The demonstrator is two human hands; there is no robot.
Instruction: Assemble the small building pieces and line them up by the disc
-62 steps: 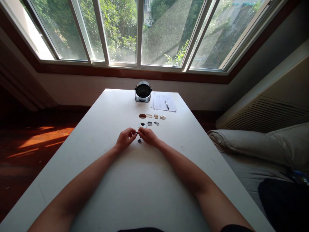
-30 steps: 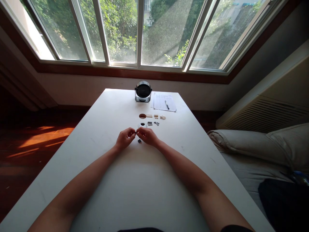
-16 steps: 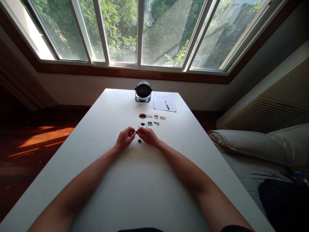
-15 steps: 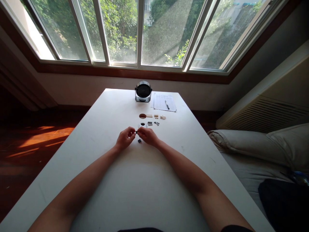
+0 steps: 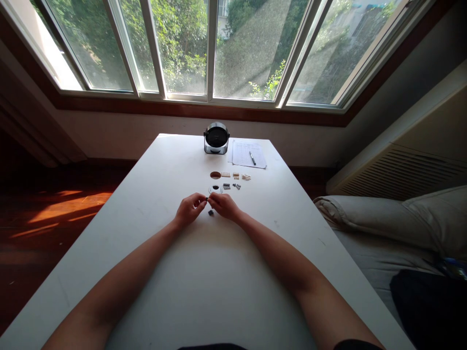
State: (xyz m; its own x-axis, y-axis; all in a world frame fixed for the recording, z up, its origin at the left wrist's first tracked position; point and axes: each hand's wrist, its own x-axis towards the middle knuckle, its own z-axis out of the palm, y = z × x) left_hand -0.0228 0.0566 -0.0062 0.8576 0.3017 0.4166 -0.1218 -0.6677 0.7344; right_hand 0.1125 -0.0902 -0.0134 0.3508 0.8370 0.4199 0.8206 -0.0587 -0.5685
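Hands met at frame centre: left hand (image 5: 188, 210) and right hand (image 5: 225, 205) pinched a tiny dark piece (image 5: 207, 199) between their fingertips. Another dark piece (image 5: 210, 212) lay on the white table (image 5: 153, 194) just below them.

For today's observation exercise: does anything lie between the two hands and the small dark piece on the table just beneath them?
Nothing visible does. The left hand and right hand meet fingertip to fingertip, and the small dark piece lies uncovered on the white table just below them.
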